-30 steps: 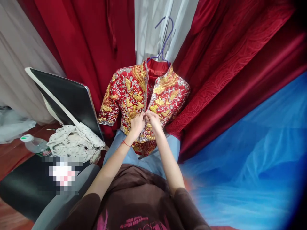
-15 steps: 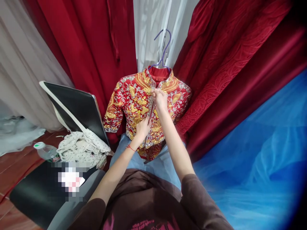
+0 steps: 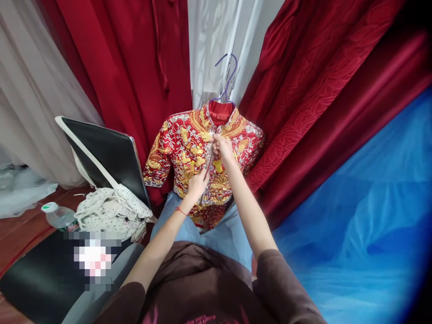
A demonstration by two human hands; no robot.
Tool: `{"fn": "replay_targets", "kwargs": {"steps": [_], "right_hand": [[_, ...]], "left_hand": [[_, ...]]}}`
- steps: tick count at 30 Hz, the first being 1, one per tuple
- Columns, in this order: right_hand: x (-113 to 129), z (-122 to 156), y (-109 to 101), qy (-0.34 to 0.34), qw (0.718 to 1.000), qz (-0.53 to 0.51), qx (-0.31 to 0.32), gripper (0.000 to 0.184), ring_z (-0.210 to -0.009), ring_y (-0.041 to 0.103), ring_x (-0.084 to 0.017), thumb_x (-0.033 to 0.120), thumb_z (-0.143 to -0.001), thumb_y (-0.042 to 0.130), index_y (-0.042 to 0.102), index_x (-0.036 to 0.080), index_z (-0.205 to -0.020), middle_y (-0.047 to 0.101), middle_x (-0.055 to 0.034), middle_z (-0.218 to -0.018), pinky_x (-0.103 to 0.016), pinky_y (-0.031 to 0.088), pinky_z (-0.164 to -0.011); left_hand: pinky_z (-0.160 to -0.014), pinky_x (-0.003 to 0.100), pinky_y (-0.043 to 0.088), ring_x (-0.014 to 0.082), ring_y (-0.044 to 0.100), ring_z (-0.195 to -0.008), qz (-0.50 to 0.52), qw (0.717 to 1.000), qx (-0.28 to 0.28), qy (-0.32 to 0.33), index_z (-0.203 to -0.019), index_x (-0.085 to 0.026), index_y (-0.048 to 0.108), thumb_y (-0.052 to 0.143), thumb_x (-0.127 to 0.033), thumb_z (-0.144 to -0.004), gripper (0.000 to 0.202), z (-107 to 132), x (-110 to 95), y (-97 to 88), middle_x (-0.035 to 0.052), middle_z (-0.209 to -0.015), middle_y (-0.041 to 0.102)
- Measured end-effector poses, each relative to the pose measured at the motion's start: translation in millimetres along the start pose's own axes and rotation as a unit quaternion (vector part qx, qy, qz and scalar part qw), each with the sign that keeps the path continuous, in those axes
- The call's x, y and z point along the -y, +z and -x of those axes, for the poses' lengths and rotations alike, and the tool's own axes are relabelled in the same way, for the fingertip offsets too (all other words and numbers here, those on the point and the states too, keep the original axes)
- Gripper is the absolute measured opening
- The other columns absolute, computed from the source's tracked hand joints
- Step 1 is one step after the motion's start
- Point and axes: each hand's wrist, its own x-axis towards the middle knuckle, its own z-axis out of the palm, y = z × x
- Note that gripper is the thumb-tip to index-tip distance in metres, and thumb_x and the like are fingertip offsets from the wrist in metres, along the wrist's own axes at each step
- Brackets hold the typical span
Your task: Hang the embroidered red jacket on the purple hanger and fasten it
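A red jacket with gold and silver embroidery and a stand collar hangs on a purple hanger in front of my knees. My right hand is closed in a pinch at the front opening, just below the collar. Lower on the same opening, my left hand grips the jacket's edge, with a red string on the wrist. Between the two hands the front edges lie close together. My fingers cover whatever fastening is there.
To the left stands a black chair with a white dotted cloth bag and a plastic bottle on it. Red curtains hang behind and to both sides. Blue fabric spreads at the right.
My right hand has slid slightly down along the front opening. The jacket and hanger sit a little lower and further left in view. Both hands keep their grip.
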Motion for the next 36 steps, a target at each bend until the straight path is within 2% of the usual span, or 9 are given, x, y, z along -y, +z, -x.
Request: {"fn": "replay_targets", "kwargs": {"steps": [5,9,12,15,17,19,21,25,36], "right_hand": [[1.1,-8.8,-10.4,0.044,0.99,0.13,0.015,0.043,-0.036,0.037,-0.007,0.052,-0.086,0.067,0.061,0.018,-0.059,0.046,0.0036,-0.039,-0.02,0.029,-0.037],[1.7,-14.6,-20.6,0.006,0.969,0.247,-0.004,0.05,-0.038,0.042,-0.009,0.059,-0.078,0.073,0.058,0.019,-0.051,0.049,0.0017,-0.039,-0.023,0.036,-0.044],[4.4,-14.1,-25.4,-0.036,0.956,0.288,-0.036,0.048,-0.045,0.044,-0.011,0.053,-0.075,0.077,0.057,0.02,-0.048,0.047,0.0029,-0.039,-0.024,0.037,-0.052],[9.1,-11.6,-26.0,-0.089,0.911,0.398,-0.063,0.043,-0.055,0.048,-0.014,0.047,-0.075,0.077,0.055,0.021,-0.048,0.048,0.0025,-0.044,-0.025,0.036,-0.059],[12.0,-9.8,-25.0,-0.105,0.887,0.447,-0.057,0.04,-0.059,0.051,-0.015,0.044,-0.076,0.076,0.055,0.021,-0.051,0.053,0.0015,-0.049,-0.027,0.037,-0.063],[14.6,-8.4,-23.4,-0.109,0.896,0.428,-0.039,0.04,-0.058,0.051,-0.014,0.043,-0.077,0.076,0.055,0.021,-0.052,0.054,0.0017,-0.049,-0.027,0.039,-0.064],[17.4,-7.3,-21.3,-0.099,0.934,0.343,-0.017,0.041,-0.051,0.048,-0.012,0.044,-0.078,0.076,0.055,0.02,-0.052,0.053,0.0029,-0.047,-0.026,0.04,-0.06],[23.6,-4.7,-15.5,-0.056,0.983,0.176,0.019,0.038,-0.039,0.044,-0.008,0.046,-0.077,0.076,0.058,0.019,-0.058,0.056,0.0029,-0.047,-0.023,0.034,-0.044],[19.7,2.8,-13.6,-0.081,0.985,0.154,-0.002,0.034,-0.04,0.043,-0.008,0.046,-0.078,0.075,0.062,0.019,-0.063,0.055,0.0049,-0.047,-0.023,0.033,-0.045]], "left_hand": [[-0.076,0.028,0.046,0.0243,0.072,-0.087,-0.001,1.0,-0.007,0.007,-0.122,-0.02,0.059,0.032,-0.041,-0.104,0.039,-3.3,3.6,1.1,0.0114,-0.094,0.075],[-0.078,0.028,0.046,0.0222,0.07,-0.088,-0.007,0.999,-0.015,0.037,-0.108,-0.02,0.064,0.037,-0.04,-0.102,0.034,-17.1,6.3,-11.3,0.0098,-0.093,0.073],[-0.081,0.028,0.047,0.0212,0.067,-0.098,-0.007,0.994,-0.065,0.083,-0.107,-0.019,0.064,0.04,-0.036,-0.102,0.031,-38.0,1.7,-40.0,0.0117,-0.11,0.068],[-0.083,0.028,0.049,0.0214,0.063,-0.108,-0.005,0.969,-0.185,0.165,-0.12,-0.014,0.059,0.037,-0.029,-0.102,0.033,-64.0,-12.6,-83.6,0.0152,-0.129,0.059],[-0.09,0.029,0.049,0.023,0.055,-0.125,-0.029,0.944,-0.227,0.237,-0.13,-0.012,0.054,0.036,-0.023,-0.101,0.036,-80.6,-25.8,-113.1,0.016,-0.141,0.052],[-0.092,0.032,0.049,0.0261,0.052,-0.129,-0.085,0.935,-0.205,0.278,-0.134,-0.01,0.052,0.038,-0.018,-0.099,0.039,-94.7,-38.7,-136.6,0.0172,-0.143,0.051],[-0.091,0.037,0.051,0.0294,0.056,-0.122,-0.146,0.933,-0.16,0.286,-0.129,-0.008,0.056,0.043,-0.016,-0.097,0.036,-104.6,-48.0,-151.6,0.0184,-0.136,0.056],[-0.088,0.037,0.051,0.0277,0.061,-0.111,-0.189,0.927,-0.126,0.298,-0.116,-0.009,0.063,0.046,-0.016,-0.096,0.027,-112.0,-51.3,-163.4,0.0169,-0.123,0.062],[-0.087,0.033,0.045,0.0223,0.063,-0.103,-0.118,0.939,-0.137,0.294,-0.106,-0.015,0.065,0.052,-0.025,-0.097,0.018,-105.2,-40.2,-171.4,0.0081,-0.109,0.069]]}}
